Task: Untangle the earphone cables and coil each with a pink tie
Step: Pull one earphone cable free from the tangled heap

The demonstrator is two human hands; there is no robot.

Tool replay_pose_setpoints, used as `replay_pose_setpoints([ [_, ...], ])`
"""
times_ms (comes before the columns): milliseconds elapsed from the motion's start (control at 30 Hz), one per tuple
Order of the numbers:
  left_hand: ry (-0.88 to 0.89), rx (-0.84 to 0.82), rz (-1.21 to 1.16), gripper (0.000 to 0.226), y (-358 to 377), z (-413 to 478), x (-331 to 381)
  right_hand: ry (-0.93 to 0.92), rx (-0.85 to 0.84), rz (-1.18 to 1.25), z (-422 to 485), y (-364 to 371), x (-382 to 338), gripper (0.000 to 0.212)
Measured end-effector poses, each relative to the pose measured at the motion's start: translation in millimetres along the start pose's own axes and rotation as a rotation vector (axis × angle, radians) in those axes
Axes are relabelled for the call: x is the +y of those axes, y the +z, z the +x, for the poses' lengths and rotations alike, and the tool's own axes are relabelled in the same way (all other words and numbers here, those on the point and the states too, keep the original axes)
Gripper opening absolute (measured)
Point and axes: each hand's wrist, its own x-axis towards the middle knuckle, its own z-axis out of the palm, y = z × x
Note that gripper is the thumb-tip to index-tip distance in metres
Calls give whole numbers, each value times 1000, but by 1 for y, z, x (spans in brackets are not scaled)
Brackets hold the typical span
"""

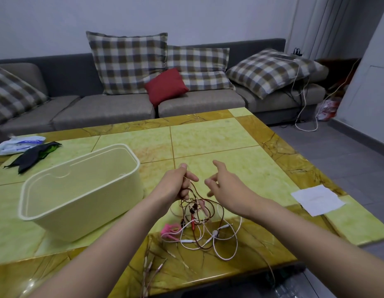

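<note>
Your left hand [176, 183], centre frame, has its fingers curled and pinches a brown cable [222, 212], lifting one strand above the table [208, 138]. Your right hand [225, 186] hovers just beside it, fingers loosely spread, holding nothing. The rest of the brown cable hangs into a tangle with a white cable [236, 241] on the table, lower centre, below both hands. A pink tie [168, 230] lies at the tangle's left edge; I can't tell whether it touches the cables. A cream box [79, 196] sits open on the table at left, near your left forearm. A white paper [317, 200] is at the right table edge. A black cloth [34, 155] and a plastic bag [17, 145] lie at far left. A sofa with a red cushion [166, 86] is behind, in the upper frame.
</note>
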Motion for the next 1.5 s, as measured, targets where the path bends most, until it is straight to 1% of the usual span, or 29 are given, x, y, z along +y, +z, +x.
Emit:
replay_pose_setpoints([
  [33, 3, 11, -25, 49, 1, 1, 1, 14, -15, 11, -1, 3, -1, 53],
  [133, 4, 12, -81, 47, 5, 3, 3, 12, -177, -91, -6, 8, -4, 38],
  [167, 0, 3, -96, 47, 6, 4, 4, 15, -207, -108, -6, 9, -4, 32],
  [233, -7, -11, -127, 45, 8, 4, 5, 24, -212, -76, -6, 8, -4, 23],
  [300, 17, -18, -103, 35, 6, 4, 5, 49, -190, -2, -4, 6, -2, 22],
  [333, 42, -13, -31, 24, 2, 4, 5, 60, -174, 14, -3, 4, 0, 24],
  [367, 56, -6, 71, 18, -2, 3, 4, 66, -154, 11, -1, 1, 2, 25],
  [433, 47, -9, 230, 39, -13, 6, -1, 63, -100, -32, 3, -8, 9, 25],
  [467, 28, -10, 268, 44, -17, 7, -3, 67, -74, -55, 5, -13, 13, 25],
  [567, 2, 47, 327, 39, -25, 8, -12, 116, 11, -100, 11, -28, 23, 28],
  [700, -26, 179, 659, 30, -37, 17, -32, 212, 188, -210, 15, -47, 35, 27],
  [767, -93, 149, 774, 30, -41, 18, -37, 236, 240, -240, 16, -54, 38, 27],
  [833, -127, 99, 886, 40, -40, 16, -37, 229, 260, -243, 16, -60, 36, 26],
  [867, -98, 94, 927, 47, -37, 14, -34, 202, 260, -246, 15, -61, 33, 26],
  [900, -27, 97, 926, 51, -34, 11, -30, 161, 255, -251, 13, -63, 29, 25],
  [933, 72, 85, 870, 53, -29, 8, -23, 116, 245, -249, 10, -63, 24, 23],
  [1000, 246, -4, 686, 54, -14, 0, -7, 28, 214, -217, 5, -59, 14, 19],
  [1067, 303, -148, 535, 54, 3, -6, 8, -41, 196, -188, 2, -54, 6, 18],
  [1100, 302, -214, 454, 47, 10, -9, 14, -64, 203, -186, 2, -54, 2, 18],
  [1133, 298, -252, 385, 35, 15, -10, 17, -76, 224, -189, 2, -55, 0, 18],
  [1167, 300, -250, 375, 23, 18, -11, 20, -79, 262, -197, 3, -57, -1, 18],
  [1200, 302, -218, 420, 16, 17, -12, 22, -73, 309, -205, 4, -61, 0, 18],
  [1300, 258, -128, 529, 26, -2, -6, 18, -2, 415, -219, 4, -74, 15, 21],
  [1400, 232, -74, 592, 34, -22, -3, 16, 86, 461, -225, 2, -81, 35, 24],
  [1500, 227, 11, 654, 35, -34, 1, 17, 176, 495, -216, 4, -89, 47, 26],
])
